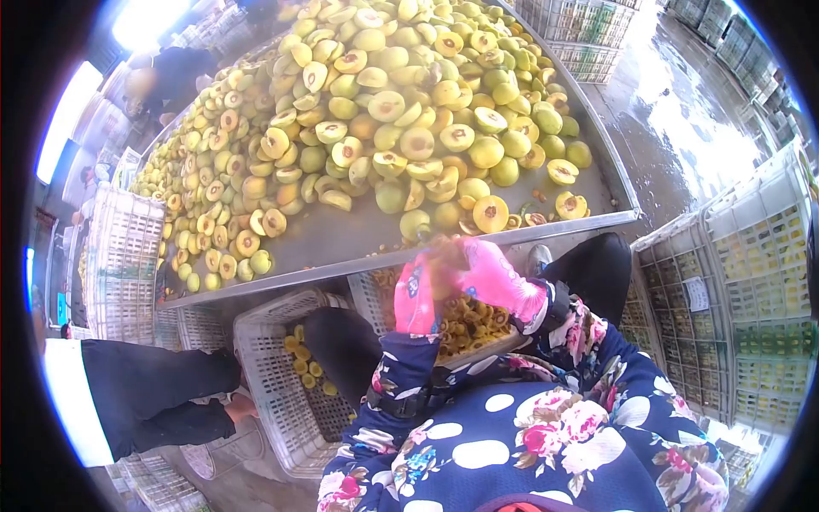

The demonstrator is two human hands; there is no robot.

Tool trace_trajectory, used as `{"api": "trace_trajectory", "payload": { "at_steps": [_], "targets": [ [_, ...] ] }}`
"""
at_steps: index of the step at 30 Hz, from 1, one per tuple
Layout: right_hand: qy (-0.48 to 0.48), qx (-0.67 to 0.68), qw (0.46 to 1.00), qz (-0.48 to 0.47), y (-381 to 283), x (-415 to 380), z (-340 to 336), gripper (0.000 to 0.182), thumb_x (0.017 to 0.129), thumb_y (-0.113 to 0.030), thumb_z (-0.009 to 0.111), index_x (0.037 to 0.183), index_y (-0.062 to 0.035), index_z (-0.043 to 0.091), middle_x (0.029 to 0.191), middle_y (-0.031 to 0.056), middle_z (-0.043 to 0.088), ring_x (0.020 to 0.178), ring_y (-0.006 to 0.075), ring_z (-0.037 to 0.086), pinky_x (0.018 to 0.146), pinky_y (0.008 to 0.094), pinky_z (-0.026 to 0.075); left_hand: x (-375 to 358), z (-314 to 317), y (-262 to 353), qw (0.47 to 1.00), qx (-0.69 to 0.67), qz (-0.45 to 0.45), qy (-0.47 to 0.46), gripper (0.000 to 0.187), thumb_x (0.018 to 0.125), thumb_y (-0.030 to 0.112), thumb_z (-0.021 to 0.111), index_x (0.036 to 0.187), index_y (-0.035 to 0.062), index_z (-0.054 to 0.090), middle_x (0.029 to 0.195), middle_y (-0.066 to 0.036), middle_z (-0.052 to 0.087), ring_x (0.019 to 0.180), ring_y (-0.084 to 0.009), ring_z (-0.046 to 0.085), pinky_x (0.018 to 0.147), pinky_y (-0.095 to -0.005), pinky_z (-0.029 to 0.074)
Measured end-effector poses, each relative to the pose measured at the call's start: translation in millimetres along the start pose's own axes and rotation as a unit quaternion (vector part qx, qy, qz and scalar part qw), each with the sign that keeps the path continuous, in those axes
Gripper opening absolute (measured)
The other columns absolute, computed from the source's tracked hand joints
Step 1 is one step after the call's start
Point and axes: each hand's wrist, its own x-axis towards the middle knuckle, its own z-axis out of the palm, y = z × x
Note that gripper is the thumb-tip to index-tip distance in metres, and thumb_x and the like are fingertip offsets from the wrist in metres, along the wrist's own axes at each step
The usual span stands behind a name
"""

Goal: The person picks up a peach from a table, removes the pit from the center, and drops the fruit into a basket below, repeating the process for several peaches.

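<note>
My left hand (415, 297) and my right hand (496, 275), both in pink gloves, meet just beyond the near edge of the metal table. Their fingers are closed close together around a blurred yellow-brown peach half (444, 271). It appears to sit in my left hand; whatever my right fingers grip is smeared and hidden. Below them, a crate (365, 299) between my knees holds many pitted yellow peach pieces (478, 328). Past my fingers, a big heap of halved yellow-green peaches (388, 107), many with pits showing, covers the table (333, 224).
A white crate (277, 410) with a few peach halves (309, 363) stands left of my leg. Stacked crates (725, 290) rise at right, more (124, 256) at left. A person in dark trousers (153, 397) is close on the left. The floor (674, 94) is wet.
</note>
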Motion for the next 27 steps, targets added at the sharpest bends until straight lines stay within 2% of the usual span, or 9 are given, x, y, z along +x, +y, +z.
{"api": "trace_trajectory", "payload": {
  "at_steps": [3,4,5,7,9,12,15,18,27],
  "targets": [
    [-0.142,0.120,0.982,0.035,-50.3,-14.3,-10.5,0.030,0.075,-0.016,0.067,0.098,0.0012,0.057,0.082,0.0126,0.061,0.073,0.0132,0.055,0.068,0.0280,0.045,4.0,-6.8,-15.5,0.998,-0.009,0.022,0.064,0.031,0.094,0.025,0.041,0.109,0.0003,0.052,0.097,-0.014,0.058,0.084,-0.0188,0.057,0.072,-0.0298,0.049],
    [-0.190,0.019,0.979,0.065,-56.4,-23.7,-18.6,0.027,0.078,-0.019,0.065,0.095,0.0010,0.058,0.077,0.0089,0.061,0.067,0.0086,0.050,0.065,0.0262,0.044,5.4,-9.3,-11.4,0.994,0.068,0.061,0.053,0.032,0.094,0.026,0.040,0.109,0.0000,0.051,0.097,-0.015,0.058,0.084,-0.0197,0.057,0.072,-0.0309,0.050],
    [-0.197,0.060,0.973,0.108,-56.9,-28.3,-20.1,0.030,0.080,-0.020,0.064,0.099,0.0018,0.056,0.074,0.0090,0.061,0.066,0.0096,0.051,0.063,0.0272,0.044,5.5,-14.8,-4.3,0.984,0.143,0.096,0.042,0.033,0.094,0.028,0.039,0.109,-0.0002,0.051,0.098,-0.016,0.058,0.084,-0.0207,0.057,0.072,-0.0320,0.050],
    [-0.191,0.076,0.965,0.165,-54.0,-33.6,-24.0,0.035,0.082,-0.023,0.061,0.104,0.0029,0.052,0.071,0.0114,0.060,0.064,0.0144,0.055,0.061,0.0304,0.045,-2.5,-3.1,28.7,0.994,-0.081,-0.039,0.069,0.038,0.094,0.031,0.039,0.109,-0.0012,0.050,0.099,-0.017,0.058,0.085,-0.0241,0.058,0.073,-0.0350,0.050],
    [-0.173,0.029,0.965,0.194,-49.5,-35.9,-26.9,0.038,0.083,-0.025,0.058,0.106,0.0036,0.048,0.072,0.0160,0.059,0.066,0.0219,0.059,0.060,0.0349,0.045,-2.4,-3.2,27.4,0.984,-0.146,-0.059,0.084,0.038,0.093,0.031,0.040,0.110,-0.0015,0.051,0.100,-0.016,0.058,0.086,-0.0251,0.058,0.074,-0.0357,0.050],
    [-0.153,-0.052,0.982,0.098,-48.8,-41.8,-19.7,0.038,0.084,-0.026,0.056,0.104,0.0036,0.045,0.075,0.0233,0.058,0.072,0.0368,0.059,0.061,0.0416,0.044,-5.8,-3.8,21.7,0.983,-0.141,-0.081,0.086,0.038,0.093,0.030,0.041,0.110,-0.0021,0.051,0.102,-0.016,0.058,0.088,-0.0260,0.058,0.075,-0.0364,0.050],
    [-0.155,-0.076,0.981,0.087,-53.5,-43.4,-15.8,0.033,0.084,-0.025,0.055,0.099,0.0027,0.046,0.080,0.0264,0.057,0.078,0.0429,0.056,0.062,0.0447,0.044,-6.6,-0.3,19.1,0.986,-0.131,-0.070,0.077,0.038,0.092,0.029,0.042,0.110,-0.0028,0.051,0.102,-0.016,0.058,0.090,-0.0267,0.058,0.077,-0.0366,0.049],
    [-0.120,-0.059,0.991,0.029,-47.0,-48.4,-10.8,0.031,0.084,-0.024,0.055,0.097,0.0024,0.046,0.079,0.0259,0.057,0.077,0.0423,0.057,0.062,0.0441,0.044,-9.8,5.6,20.0,0.983,-0.160,-0.058,0.071,0.038,0.092,0.029,0.043,0.111,-0.0035,0.051,0.102,-0.016,0.059,0.091,-0.0272,0.057,0.079,-0.0367,0.048],
    [-0.109,-0.151,0.981,0.058,-46.4,-52.8,0.8,0.023,0.083,-0.018,0.053,0.094,0.0002,0.042,0.074,0.0237,0.057,0.071,0.0422,0.057,0.057,0.0461,0.044,-11.9,12.4,13.1,0.992,-0.104,-0.014,0.073,0.032,0.091,0.023,0.048,0.108,-0.0036,0.054,0.099,-0.015,0.060,0.089,-0.0205,0.058,0.077,-0.0310,0.048]
  ]
}}
